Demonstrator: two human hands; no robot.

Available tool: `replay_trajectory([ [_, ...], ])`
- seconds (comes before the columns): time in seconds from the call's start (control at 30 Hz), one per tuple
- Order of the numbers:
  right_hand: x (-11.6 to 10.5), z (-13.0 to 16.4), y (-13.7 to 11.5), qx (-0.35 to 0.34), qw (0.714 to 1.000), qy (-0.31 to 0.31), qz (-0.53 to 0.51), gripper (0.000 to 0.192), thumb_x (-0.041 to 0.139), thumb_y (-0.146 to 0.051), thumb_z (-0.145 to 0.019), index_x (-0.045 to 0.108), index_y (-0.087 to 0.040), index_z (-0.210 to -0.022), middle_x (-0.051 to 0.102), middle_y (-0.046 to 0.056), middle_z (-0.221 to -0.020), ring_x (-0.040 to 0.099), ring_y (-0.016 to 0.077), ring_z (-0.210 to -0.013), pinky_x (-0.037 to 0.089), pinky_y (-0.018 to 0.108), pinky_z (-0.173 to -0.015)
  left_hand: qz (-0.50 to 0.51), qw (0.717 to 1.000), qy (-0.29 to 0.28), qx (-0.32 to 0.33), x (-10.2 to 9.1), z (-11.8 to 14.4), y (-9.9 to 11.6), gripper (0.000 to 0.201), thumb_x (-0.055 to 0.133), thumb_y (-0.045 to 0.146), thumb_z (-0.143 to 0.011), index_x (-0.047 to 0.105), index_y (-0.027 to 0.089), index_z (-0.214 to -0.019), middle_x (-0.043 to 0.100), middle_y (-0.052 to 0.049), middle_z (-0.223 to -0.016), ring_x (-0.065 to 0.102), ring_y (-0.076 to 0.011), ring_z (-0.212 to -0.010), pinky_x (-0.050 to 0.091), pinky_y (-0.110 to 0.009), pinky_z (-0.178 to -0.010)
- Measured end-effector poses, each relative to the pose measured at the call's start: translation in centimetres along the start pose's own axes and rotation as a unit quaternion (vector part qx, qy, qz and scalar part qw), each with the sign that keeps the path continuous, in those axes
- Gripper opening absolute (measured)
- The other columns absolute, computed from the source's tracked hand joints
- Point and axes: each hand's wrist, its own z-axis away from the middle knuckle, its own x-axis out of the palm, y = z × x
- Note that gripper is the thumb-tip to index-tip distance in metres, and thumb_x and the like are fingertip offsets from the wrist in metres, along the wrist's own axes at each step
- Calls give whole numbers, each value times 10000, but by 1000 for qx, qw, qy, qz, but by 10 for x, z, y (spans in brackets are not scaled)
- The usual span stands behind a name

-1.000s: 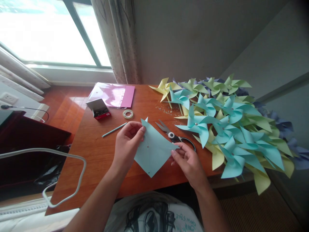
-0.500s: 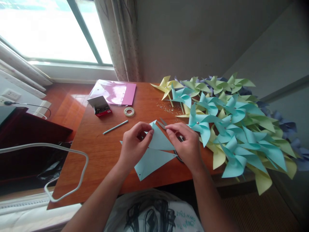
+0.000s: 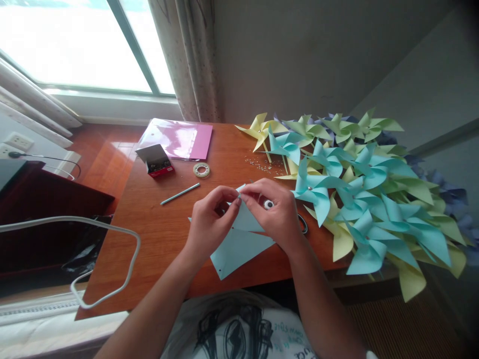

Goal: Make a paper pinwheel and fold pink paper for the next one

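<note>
My left hand (image 3: pixel 212 217) and my right hand (image 3: pixel 275 212) meet fingertip to fingertip above a light-blue paper square (image 3: pixel 239 252) on the table. Both hands are closed in a pinch; whatever sits between the fingertips is too small to make out. The paper is cut in from its corners, and small holes show near its points. Scissors lie mostly under my right hand, with a dark handle loop (image 3: pixel 303 224) showing to its right. A light-blue paper stick (image 3: pixel 180 193) lies to the left of the paper.
A tape roll (image 3: pixel 201 170), an open red box (image 3: pixel 160 162) and a pink folder (image 3: pixel 181 138) lie farther back. Small metal bits (image 3: pixel 262 163) are scattered beyond my right hand. Several paper pinwheels (image 3: pixel 325 184) cover the table's right side. A white cable (image 3: pixel 134 249) loops at the left edge.
My right hand has moved left, so its fingertips now meet those of my left hand. The scissors' blades, visible before, are now mostly covered by it.
</note>
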Motion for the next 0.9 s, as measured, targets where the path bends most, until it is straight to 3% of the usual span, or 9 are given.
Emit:
replay_trajectory([
  [0.47,-8,15,13,-20,1000,3,-20,116,689,-199,-913,781,-267,-933,702,11,-874,652,162,-773,541,292,-658,70,995,-63,-46,-1,1,4,148,724,336,-868,705,189,-860,649,-12,-758,554,-140,-673,417,-235,-594],
  [0.73,-9,19,14,-30,1000,7,-1,159,688,-179,-915,790,-291,-962,696,14,-901,670,187,-864,557,348,-804,118,987,-58,-91,-1,0,15,202,729,370,-855,709,175,-803,583,12,-659,495,-118,-593,389,-223,-541],
  [0.9,-11,20,10,-11,1000,4,-19,155,676,-179,-915,776,-278,-980,701,14,-909,668,185,-854,549,337,-763,119,987,-64,-90,-1,-1,13,211,740,370,-844,704,166,-802,594,9,-677,491,-112,-598,382,-217,-545],
])
